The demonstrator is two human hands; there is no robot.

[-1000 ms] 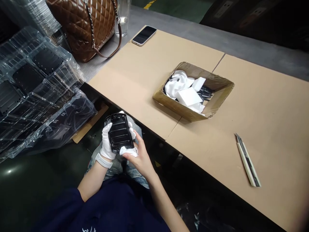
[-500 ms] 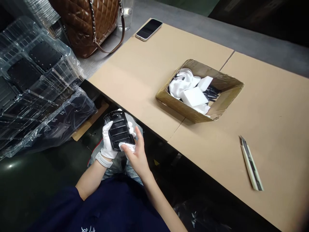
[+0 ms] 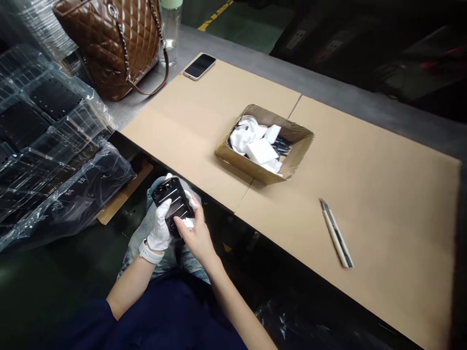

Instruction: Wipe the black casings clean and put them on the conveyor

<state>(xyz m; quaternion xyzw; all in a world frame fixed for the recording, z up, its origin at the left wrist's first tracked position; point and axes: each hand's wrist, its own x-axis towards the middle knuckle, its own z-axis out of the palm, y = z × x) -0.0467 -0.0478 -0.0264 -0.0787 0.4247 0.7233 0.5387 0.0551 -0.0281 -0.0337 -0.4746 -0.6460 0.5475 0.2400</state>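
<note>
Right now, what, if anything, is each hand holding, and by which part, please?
The left hand holds the black part by its long sides; the right hand holds a white wad, grip partly hidden.

Looks like a factory workshop or assembly area, judging by stacked clear plastic trays (image 3: 71,127) of dark panels (image 3: 55,98), a grey workbench (image 3: 255,62) topped with cardboard sheets (image 3: 394,204), a utility knife (image 3: 336,234), an open carton (image 3: 248,166) and a yellow-striped (image 3: 215,16) green floor (image 3: 242,33).

Curled left fingers (image 3: 190,198) beside right fingers (image 3: 199,214)
</note>
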